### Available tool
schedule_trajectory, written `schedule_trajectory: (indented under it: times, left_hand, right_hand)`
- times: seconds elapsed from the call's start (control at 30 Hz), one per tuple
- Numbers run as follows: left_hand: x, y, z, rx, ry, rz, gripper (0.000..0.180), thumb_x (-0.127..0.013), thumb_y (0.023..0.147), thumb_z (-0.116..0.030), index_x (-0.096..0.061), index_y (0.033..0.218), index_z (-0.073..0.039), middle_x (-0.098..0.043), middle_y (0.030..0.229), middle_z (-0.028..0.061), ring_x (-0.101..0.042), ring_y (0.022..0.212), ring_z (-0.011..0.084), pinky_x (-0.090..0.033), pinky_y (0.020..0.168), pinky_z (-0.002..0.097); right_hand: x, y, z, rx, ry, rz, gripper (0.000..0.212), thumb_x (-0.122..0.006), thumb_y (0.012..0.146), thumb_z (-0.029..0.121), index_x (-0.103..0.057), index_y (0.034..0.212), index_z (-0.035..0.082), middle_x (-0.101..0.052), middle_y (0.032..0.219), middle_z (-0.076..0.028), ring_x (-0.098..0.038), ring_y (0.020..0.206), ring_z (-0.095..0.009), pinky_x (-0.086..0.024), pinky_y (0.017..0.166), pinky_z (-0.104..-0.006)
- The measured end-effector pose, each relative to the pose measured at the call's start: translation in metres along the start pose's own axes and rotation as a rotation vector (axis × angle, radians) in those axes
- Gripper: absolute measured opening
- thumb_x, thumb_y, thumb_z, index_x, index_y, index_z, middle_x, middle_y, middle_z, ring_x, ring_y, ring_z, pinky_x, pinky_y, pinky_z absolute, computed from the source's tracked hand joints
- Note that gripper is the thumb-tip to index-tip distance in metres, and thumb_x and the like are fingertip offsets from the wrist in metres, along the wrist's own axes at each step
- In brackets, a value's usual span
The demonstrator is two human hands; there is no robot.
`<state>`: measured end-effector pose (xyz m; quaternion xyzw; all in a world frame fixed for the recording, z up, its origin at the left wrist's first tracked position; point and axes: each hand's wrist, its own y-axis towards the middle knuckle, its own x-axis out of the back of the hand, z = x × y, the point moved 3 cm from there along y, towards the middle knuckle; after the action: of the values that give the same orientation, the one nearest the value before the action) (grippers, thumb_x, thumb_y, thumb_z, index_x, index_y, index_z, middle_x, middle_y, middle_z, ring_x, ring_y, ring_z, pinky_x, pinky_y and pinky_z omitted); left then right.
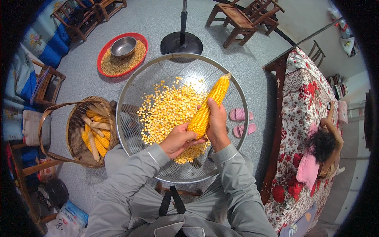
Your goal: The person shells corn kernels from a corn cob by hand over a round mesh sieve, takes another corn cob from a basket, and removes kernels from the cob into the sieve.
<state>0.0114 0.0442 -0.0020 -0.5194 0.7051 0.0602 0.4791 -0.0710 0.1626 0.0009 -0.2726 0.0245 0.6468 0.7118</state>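
- Your left hand grasps one yellow cob's lower end; your right hand clasps its middle, over one round sieve!
- Kernels, uncountable, below and left of your hands.
- Farther left, one basket, cobs overlapping.
- Rightward, two pink slippers.
- Ahead-left of them, one bowl in one red basin.
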Motion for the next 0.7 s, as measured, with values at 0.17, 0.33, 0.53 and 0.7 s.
schedule_trajectory:
  times: [0.17, 0.33, 0.53, 0.7]
  left_hand:
    - [0.000, 0.001, 0.003, 0.018, -0.008, 0.009, 0.055, -0.045, 0.085, 0.005, -0.035, 0.139, 0.003, -0.054, 0.130, 0.0153, -0.061, 0.114, 0.0274, -0.053, 0.097, 0.0366]
    - [0.003, 0.003, 0.003, 0.014, -0.044, 0.008, 0.056, -0.044, 0.084, 0.006, -0.035, 0.139, 0.001, -0.054, 0.130, 0.0153, -0.060, 0.114, 0.0283, -0.053, 0.097, 0.0384]
    - [0.005, 0.002, 0.003, 0.015, -0.114, 0.032, 0.059, -0.043, 0.081, 0.007, -0.035, 0.139, -0.001, -0.053, 0.131, 0.0142, -0.058, 0.117, 0.0271, -0.051, 0.098, 0.0422]
    - [0.006, 0.001, 0.002, 0.042, -0.085, -0.002, 0.060, -0.042, 0.081, 0.007, -0.035, 0.139, -0.004, -0.053, 0.129, 0.0127, -0.057, 0.115, 0.0252, -0.052, 0.096, 0.0425]
  right_hand:
    - [0.003, 0.003, -0.005, 0.043, 0.029, 0.030, 0.027, -0.058, 0.096, 0.021, -0.049, 0.111, 0.001, -0.058, 0.093, -0.007, -0.063, 0.079, -0.017, -0.055, 0.068, -0.0307]
    - [-0.001, 0.000, -0.003, 0.076, -0.051, 0.021, 0.027, -0.059, 0.096, 0.020, -0.050, 0.112, 0.001, -0.058, 0.093, -0.006, -0.062, 0.080, -0.016, -0.054, 0.069, -0.0295]
    - [-0.005, -0.003, -0.003, 0.123, -0.091, 0.030, 0.026, -0.060, 0.094, 0.017, -0.050, 0.111, 0.001, -0.059, 0.093, -0.005, -0.058, 0.079, -0.013, -0.049, 0.070, -0.0282]
    - [-0.008, -0.006, -0.001, 0.119, -0.067, 0.043, 0.025, -0.059, 0.094, 0.016, -0.049, 0.111, 0.001, -0.058, 0.094, -0.005, -0.057, 0.079, -0.012, -0.048, 0.070, -0.0277]
